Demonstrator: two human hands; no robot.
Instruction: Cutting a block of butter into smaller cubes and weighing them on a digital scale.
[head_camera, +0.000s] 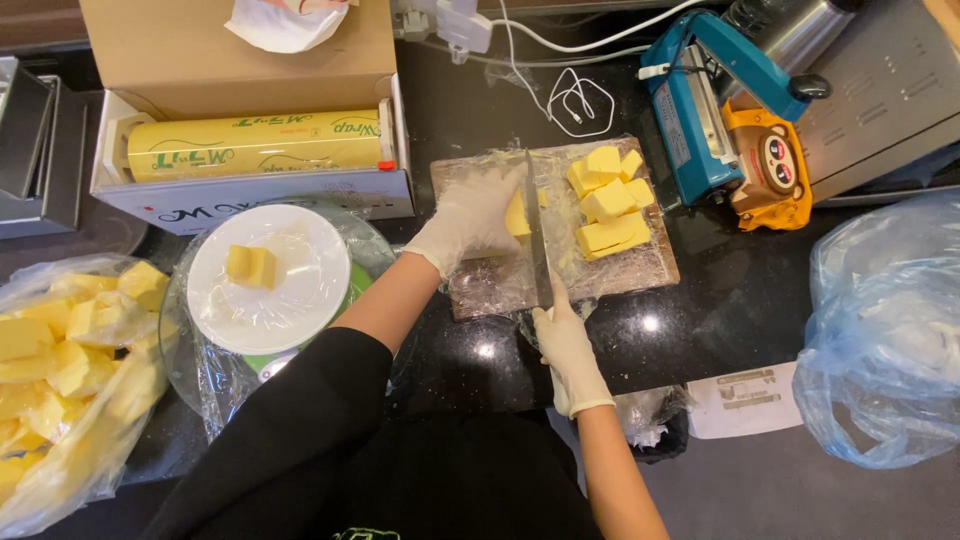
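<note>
A wooden cutting board (640, 270) covered in plastic film lies on the dark counter. My left hand (470, 215), in a pale glove, rests on a yellow butter block (517, 215) on the board. My right hand (567, 345), also gloved, grips the handle of a long knife (537, 235) whose blade stands upright against the block. Several cut butter cubes (608, 200) sit on the board's right side.
A white plate (300, 300) with one butter piece (251, 266) sits on a film-covered scale at left. A bag of butter chunks (70, 360) lies far left. A cling-film box (255, 150), a blue heat sealer (705, 105) and a blue plastic bag (890, 330) surround the board.
</note>
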